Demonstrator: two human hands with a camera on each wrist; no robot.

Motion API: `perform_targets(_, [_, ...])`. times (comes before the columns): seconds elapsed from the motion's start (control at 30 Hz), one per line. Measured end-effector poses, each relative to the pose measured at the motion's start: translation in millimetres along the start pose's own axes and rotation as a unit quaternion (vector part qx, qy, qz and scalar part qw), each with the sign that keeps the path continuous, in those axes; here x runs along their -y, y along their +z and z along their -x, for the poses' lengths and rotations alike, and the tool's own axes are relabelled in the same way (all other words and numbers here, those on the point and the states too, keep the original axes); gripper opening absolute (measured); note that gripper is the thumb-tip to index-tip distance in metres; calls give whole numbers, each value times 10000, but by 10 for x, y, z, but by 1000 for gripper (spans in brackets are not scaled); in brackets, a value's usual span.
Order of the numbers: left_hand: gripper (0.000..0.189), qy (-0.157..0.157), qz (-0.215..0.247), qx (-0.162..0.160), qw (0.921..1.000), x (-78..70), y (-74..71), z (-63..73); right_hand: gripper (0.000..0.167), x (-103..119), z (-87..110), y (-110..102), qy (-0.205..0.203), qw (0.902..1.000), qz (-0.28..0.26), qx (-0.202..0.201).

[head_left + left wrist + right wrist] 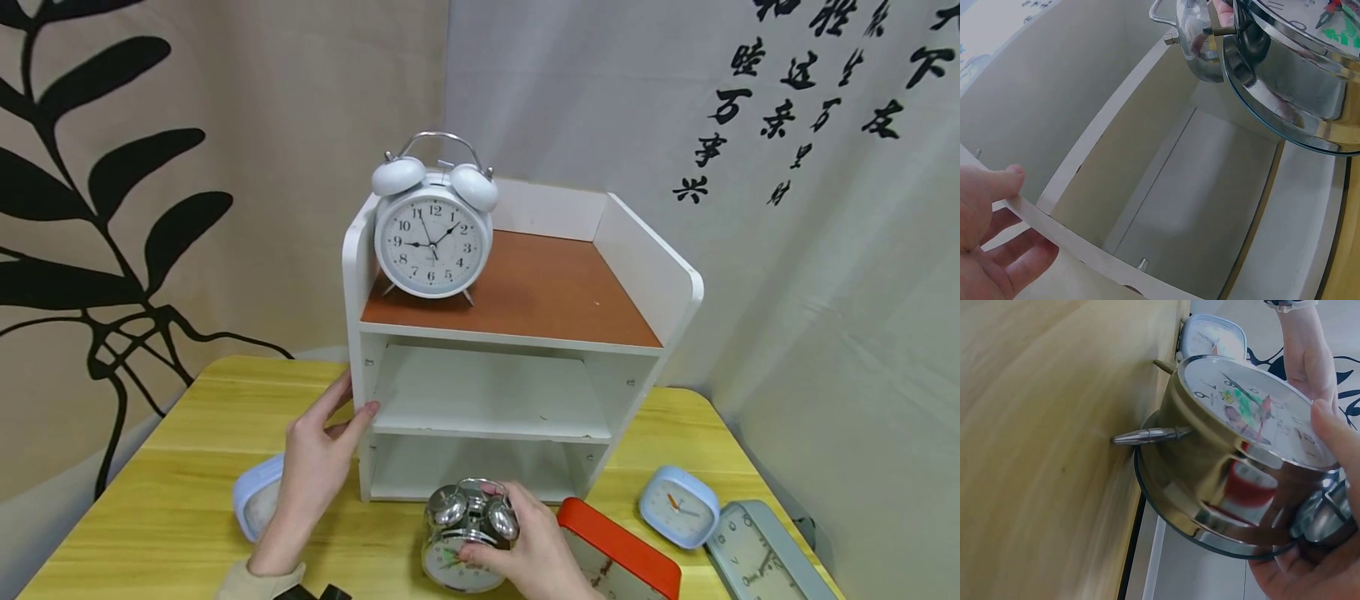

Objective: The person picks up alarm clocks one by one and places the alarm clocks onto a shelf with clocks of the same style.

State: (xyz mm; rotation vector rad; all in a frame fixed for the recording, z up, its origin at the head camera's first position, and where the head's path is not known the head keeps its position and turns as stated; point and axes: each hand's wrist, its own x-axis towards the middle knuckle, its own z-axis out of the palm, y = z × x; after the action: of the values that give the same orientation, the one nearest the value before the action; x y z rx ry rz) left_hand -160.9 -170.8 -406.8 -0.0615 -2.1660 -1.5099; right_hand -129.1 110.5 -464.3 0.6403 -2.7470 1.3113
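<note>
Hands full
My right hand grips the silver clock; my left hand pinches the shelf's edge, likely steadying it

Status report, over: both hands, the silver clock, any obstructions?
Left hand gripping side of shelf. Right hand holding silver clock, in front of bottom compartment. Red clock close by right hand, might get bumped.

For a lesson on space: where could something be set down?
Free: shelf top between white clock and right panel; middle shelf right of left hand. Crowded: right front of table, with red clock, blue clock and grey clock.
</note>
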Motion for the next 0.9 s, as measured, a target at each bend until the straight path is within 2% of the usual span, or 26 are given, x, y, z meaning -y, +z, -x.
perform_targets(0.5, [54,-66,31,-12,10000,-11,6,11,65,38,26,28,55,9998,109,-151])
perform_targets(0.73, [54,-20,-13,-26,10000,-11,13,12,66,86,78,44,-511,9951,560,-640])
perform_targets(0.9, [54,-8,-52,-31,10000,-9,4,6,67,188,106,-24,-929,9895,632,-914])
